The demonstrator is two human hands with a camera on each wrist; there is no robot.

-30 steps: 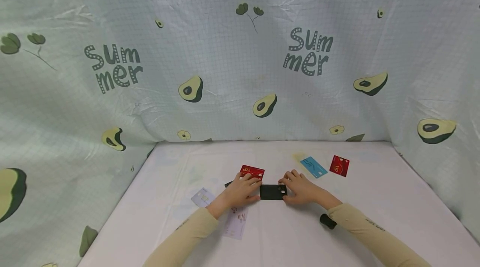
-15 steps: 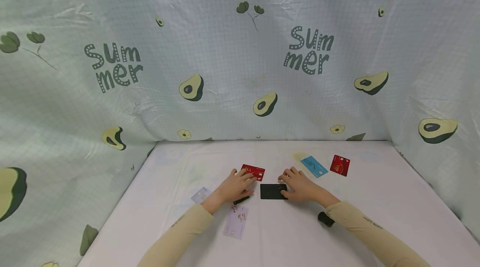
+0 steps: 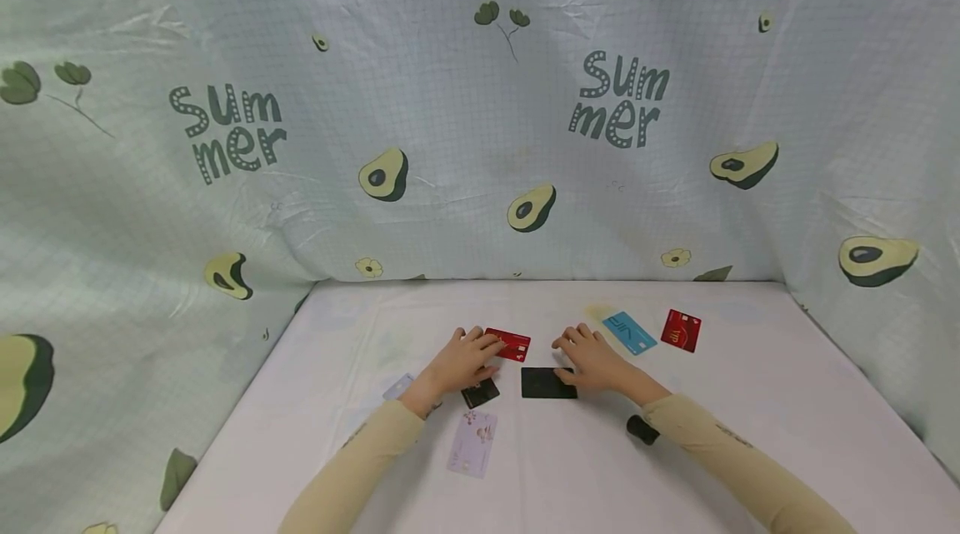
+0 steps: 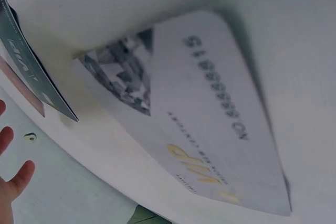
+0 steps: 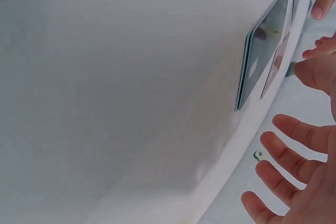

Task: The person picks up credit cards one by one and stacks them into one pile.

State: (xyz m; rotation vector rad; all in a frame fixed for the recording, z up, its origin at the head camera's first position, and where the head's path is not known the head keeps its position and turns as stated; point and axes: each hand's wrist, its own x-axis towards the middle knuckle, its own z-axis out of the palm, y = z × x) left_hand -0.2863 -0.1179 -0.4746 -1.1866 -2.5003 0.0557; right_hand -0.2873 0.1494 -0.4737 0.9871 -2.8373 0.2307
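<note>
My left hand (image 3: 462, 361) hovers with loosely bent fingers over a black card (image 3: 481, 394), which it partly covers. Its fingers overlap one corner of a red VIP card (image 3: 513, 345) behind; contact cannot be told. To the right lies another black card (image 3: 542, 382), whose layered edge in the right wrist view looks like stacked cards (image 5: 265, 51). Fingers spread, my right hand (image 3: 596, 361) is at that card's right end, the thumb over its corner. A silver-grey VIP card (image 4: 205, 114), close in the left wrist view, is half hidden by my left wrist in the head view.
A lilac card (image 3: 472, 444) lies nearer me on the white table (image 3: 570, 476). At the back right are a blue card (image 3: 629, 333) and a red VIP card (image 3: 680, 331). A small black object (image 3: 642, 430) is beside my right sleeve. Patterned cloth (image 3: 450, 101) encloses the table.
My left hand has drawn back left from the right-hand black card. The black card beneath it has shifted toward me and turned. My right hand has moved slightly left, its thumb now over the card's corner.
</note>
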